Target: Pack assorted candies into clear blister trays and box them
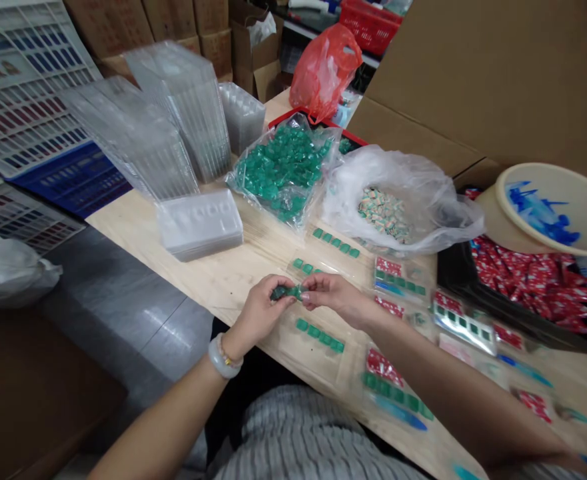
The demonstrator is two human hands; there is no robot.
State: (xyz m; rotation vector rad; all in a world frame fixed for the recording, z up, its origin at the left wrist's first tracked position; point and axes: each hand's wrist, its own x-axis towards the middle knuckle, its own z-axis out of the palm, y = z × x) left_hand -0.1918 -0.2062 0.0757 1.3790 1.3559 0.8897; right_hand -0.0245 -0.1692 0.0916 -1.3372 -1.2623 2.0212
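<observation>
Small green plastic pieces (284,292) are gathered in my left hand (259,312), whose fingers curl around them. My right hand (334,297) meets it from the right, with thumb and fingertips pinched at the end of the same green pieces. Just below my hands lies a clear tray holding a row of green squares (320,335). Another tray with green squares (305,266) is partly hidden behind my right hand. Farther back, a third row of green squares (336,243) sits in its clear tray.
Stacked clear trays (200,227) stand at left. Behind are a bag of green pieces (286,167) and a white bag (413,193) of small patterned pieces. Filled packs (463,323) with red packets spread rightward. A cream bucket (583,220) holds blue items, near red packets (528,280).
</observation>
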